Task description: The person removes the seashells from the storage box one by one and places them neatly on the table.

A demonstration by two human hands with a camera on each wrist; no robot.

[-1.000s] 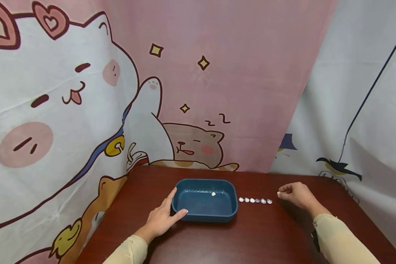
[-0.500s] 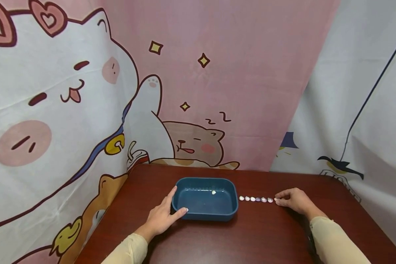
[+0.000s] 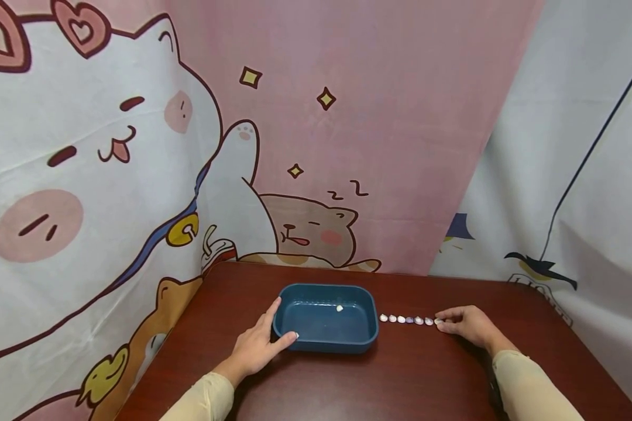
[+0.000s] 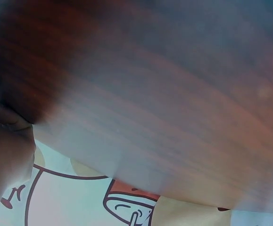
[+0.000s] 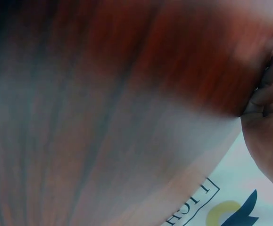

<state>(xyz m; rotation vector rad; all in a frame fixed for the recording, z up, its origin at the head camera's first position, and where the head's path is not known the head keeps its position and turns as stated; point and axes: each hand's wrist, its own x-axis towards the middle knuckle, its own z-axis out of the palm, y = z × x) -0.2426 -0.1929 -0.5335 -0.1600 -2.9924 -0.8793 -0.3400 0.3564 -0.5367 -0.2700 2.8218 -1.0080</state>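
A blue rectangular dish point(image 3: 329, 347) stands on the table in the head view, with one small white shell point(image 3: 339, 308) inside. To its right runs a straight row of several small pale shells point(image 3: 401, 319), one of them darker and bluish. At the row's right end my right hand point(image 3: 471, 325) pinches another shell point(image 3: 438, 321) between thumb and fingertips, low over the tabletop. My left hand point(image 3: 254, 351) rests on the dish's left end, fingers straight along the side and thumb at the front rim. Both wrist views catch only part of each hand at the edge.
The dark reddish wooden table point(image 3: 337, 386) ends at a cloth backdrop point(image 3: 400, 146) printed with cartoon animals. This cloth also hangs along the left and right sides.
My right hand has come down and left with its shell, to the right end of the row. The left hand stays on the dish, which has not moved.
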